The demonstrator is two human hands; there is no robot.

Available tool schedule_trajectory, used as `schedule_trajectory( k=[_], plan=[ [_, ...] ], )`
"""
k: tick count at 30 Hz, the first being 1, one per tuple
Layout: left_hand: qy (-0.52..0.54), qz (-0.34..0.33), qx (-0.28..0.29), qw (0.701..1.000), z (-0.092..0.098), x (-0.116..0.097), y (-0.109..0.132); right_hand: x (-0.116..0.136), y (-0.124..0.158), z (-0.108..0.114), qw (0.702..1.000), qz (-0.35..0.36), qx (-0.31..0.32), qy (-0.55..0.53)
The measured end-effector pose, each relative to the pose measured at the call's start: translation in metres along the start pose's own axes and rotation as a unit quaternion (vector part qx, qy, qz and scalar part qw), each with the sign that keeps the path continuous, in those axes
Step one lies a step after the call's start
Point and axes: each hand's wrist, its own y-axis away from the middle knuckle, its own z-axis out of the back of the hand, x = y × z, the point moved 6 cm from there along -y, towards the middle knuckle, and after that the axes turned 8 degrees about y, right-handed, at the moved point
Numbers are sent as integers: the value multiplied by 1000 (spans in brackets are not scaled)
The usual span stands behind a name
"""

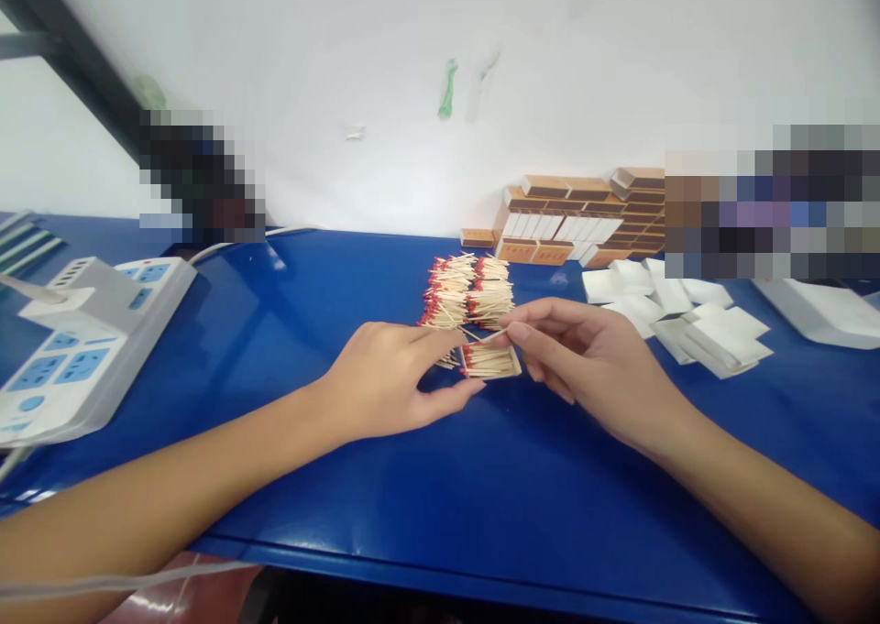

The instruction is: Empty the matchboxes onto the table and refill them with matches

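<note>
A small white matchbox tray (517, 362) lies on the blue table in front of me, part-filled with red-tipped matches (489, 362). My left hand (389, 374) grips the tray's left end, thumb at the near corner and fingers at the far side. Between the thumb and forefinger of my right hand (584, 344) is a matchstick (496, 334), held just above the tray's far edge. Right behind stand two heaps of loose matches, a left heap (448, 290) and a right heap (490, 292). My left fingers partly cover the near matches.
Matchboxes (550, 225) are stacked against the wall, with a single box (477, 237) beside them. Several white trays (721, 335) lie scattered at the right, near a white device (825, 314). A power strip (89, 358) with a plug and cable occupies the left of the table (440, 514).
</note>
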Motion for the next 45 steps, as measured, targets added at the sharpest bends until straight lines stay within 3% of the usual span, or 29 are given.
schedule_trajectory(
  k=[4,10,16,19,22,32,37,45],
  plan=[
    [-3,2,-12,1000,2,0,-1,3,1,-3,999,26,8,27],
    [10,-7,-36,999,4,-1,-1,-8,1,-7,1000,-6,21,-11],
    [13,-10,-36,999,4,-1,0,13,8,-2,979,119,-27,164],
    [24,-23,-8,999,1,-2,0,22,12,-10,958,179,28,221],
    [25,-38,12,999,-2,-4,1,21,15,-17,944,195,99,245],
    [29,-74,63,995,-10,-5,2,18,23,-25,937,146,192,253],
    [33,-77,59,995,-10,-5,2,17,26,-25,932,150,196,266],
    [37,-83,25,996,-6,-6,1,23,22,-14,917,195,138,318]
  ],
)
